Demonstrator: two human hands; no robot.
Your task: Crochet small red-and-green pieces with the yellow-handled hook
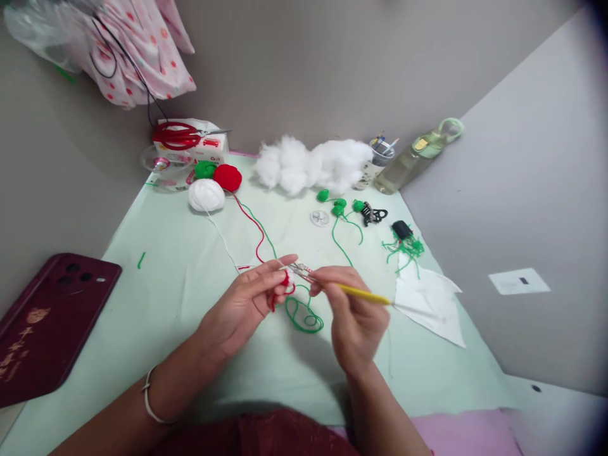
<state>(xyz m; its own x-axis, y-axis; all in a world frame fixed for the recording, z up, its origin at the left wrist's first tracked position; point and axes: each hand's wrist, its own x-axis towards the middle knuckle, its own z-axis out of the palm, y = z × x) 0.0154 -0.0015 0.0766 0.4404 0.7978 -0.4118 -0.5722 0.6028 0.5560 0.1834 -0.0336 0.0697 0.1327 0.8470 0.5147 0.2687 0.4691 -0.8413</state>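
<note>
My left hand pinches a small red and white crochet piece between thumb and fingers. In my right hand is a crochet hook with a yellow handle, its metal tip at the piece. White yarn runs to my left hand from a white yarn ball, and red yarn trails from a red yarn ball. Beside them sits a green yarn ball. Loops of green yarn lie on the table just below the piece. Fine detail at the hook tip is too small to make out.
White stuffing lies along the back wall, near a pen cup and a water bottle. Red-handled scissors rest on a box. Small green crocheted balls, a black hair claw and white paper are to the right; a dark red phone is left.
</note>
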